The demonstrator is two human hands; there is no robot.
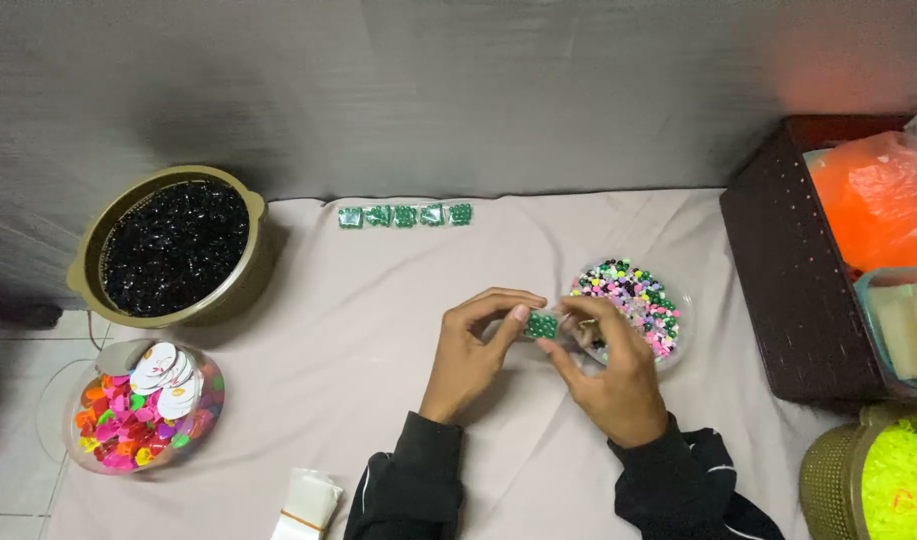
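Risk first: small clear packet of green beads (pixel 540 324), pinched only at its edges, likely to slip or spill if the grip loosens or the opening tips down. Loose beads then prone to roll across the cloth-covered desk (pixel 378 340) or drop among the mixed ones in the clear dish of coloured beads (pixel 640 300) lying directly behind, at centre right. A nudge from the right wrist also able to tip that shallow dish.

Left hand (pixel 473 350), at centre frame: palm turned inward, thumb and forefinger closed on the packet's left end, other fingers curled above. Right hand (pixel 608 375): slightly lower and to the right, fingers bent and closed on the packet's right end, partly covering the dish's near edge. Both forearms in black sleeves, rising from the bottom edge and converging.

Elsewhere: row of 5 filled green packets (pixel 405 215) at upper centre, gold bowl of black beads (pixel 173 245) at upper left, dish of bright pieces (pixel 143 405) at lower left, stack of empty clear bags (pixel 308 500) at the bottom.
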